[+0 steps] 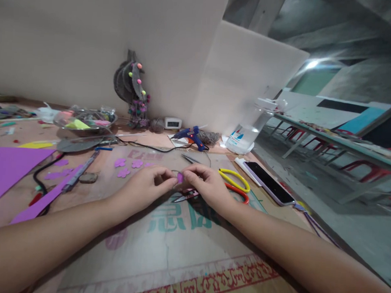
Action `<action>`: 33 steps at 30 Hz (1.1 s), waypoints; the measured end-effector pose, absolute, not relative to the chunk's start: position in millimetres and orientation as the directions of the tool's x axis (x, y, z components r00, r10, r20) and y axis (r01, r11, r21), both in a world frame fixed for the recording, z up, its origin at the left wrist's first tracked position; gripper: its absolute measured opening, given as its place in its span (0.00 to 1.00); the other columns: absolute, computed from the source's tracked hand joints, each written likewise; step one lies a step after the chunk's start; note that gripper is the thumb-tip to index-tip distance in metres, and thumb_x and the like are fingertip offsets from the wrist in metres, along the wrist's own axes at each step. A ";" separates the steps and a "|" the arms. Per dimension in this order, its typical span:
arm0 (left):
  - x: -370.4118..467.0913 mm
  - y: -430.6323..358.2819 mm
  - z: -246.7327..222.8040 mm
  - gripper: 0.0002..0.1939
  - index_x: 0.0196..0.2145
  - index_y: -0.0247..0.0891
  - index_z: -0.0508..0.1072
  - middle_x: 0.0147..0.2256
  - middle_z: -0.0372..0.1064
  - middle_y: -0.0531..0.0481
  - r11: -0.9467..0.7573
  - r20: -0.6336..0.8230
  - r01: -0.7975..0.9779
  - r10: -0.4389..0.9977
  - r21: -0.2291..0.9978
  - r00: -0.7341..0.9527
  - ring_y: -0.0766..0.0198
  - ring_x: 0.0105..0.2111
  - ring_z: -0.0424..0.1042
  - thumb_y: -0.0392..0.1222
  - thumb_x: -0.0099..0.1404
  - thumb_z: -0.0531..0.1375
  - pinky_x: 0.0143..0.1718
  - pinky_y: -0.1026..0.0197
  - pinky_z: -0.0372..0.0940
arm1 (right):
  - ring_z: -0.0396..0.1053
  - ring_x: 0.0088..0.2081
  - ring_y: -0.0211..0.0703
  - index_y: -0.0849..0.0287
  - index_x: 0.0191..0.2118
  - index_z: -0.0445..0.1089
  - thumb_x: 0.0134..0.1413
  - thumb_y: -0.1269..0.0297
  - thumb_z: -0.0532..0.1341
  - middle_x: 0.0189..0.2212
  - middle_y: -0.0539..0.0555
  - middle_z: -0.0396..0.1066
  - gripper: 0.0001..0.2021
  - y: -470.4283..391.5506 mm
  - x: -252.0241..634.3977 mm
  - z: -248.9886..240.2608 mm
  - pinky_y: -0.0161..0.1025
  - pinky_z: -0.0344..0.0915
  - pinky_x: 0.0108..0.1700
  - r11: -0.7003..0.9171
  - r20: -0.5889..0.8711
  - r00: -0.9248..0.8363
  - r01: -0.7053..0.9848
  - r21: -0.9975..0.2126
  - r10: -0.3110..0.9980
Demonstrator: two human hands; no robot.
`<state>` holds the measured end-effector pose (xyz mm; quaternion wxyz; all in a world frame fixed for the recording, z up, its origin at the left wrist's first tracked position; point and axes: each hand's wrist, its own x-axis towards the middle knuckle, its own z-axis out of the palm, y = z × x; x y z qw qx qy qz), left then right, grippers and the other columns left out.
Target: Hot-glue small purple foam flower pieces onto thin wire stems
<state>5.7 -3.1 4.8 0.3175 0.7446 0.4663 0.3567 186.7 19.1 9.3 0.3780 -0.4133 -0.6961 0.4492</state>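
Over the printed board (164, 245), my left hand (152, 183) and my right hand (208, 184) meet fingertip to fingertip. Pinched between them is a small purple piece (180, 177), partly covered by the fingers, perhaps a foam flower. Both hands are closed on it. Scissors (238, 179) with one yellow and one red handle loop lie beneath my right hand, their blades partly hidden. Several purple flower cutouts (123, 172) rest just beyond my left hand. A pointed metal tool (190, 158) lies behind my right fingers.
At the back stand a blue glue gun (192, 136), grey yarn (210, 138), a small white clock (172, 123) and a decorated grey craft piece (131, 88). A bowl of supplies (85, 121) and a purple sheet (14, 169) are left; a water jug (245, 129) and phone (268, 183) right.
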 end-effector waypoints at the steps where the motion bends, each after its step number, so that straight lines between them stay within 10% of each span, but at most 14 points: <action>1: 5.5 -3.2 4.9 0.13 0.30 0.38 0.74 0.29 0.72 0.53 -0.366 0.237 0.468 0.920 0.804 0.311 0.64 0.30 0.69 0.47 0.63 0.53 0.31 0.64 0.60 | 0.68 0.28 0.38 0.61 0.31 0.70 0.52 0.59 0.60 0.25 0.50 0.69 0.10 19.3 186.9 9.6 0.36 0.67 0.32 0.257 0.153 -0.378 0.241 -0.936 0.913; 33: 5.2 -2.9 4.7 0.14 0.33 0.39 0.73 0.30 0.73 0.52 -0.330 0.207 0.453 0.932 0.828 0.299 0.62 0.31 0.70 0.49 0.63 0.53 0.32 0.63 0.61 | 0.68 0.27 0.37 0.60 0.32 0.68 0.57 0.53 0.55 0.24 0.49 0.67 0.14 22.4 188.9 6.2 0.35 0.67 0.31 0.253 0.154 -0.379 0.229 -0.940 0.913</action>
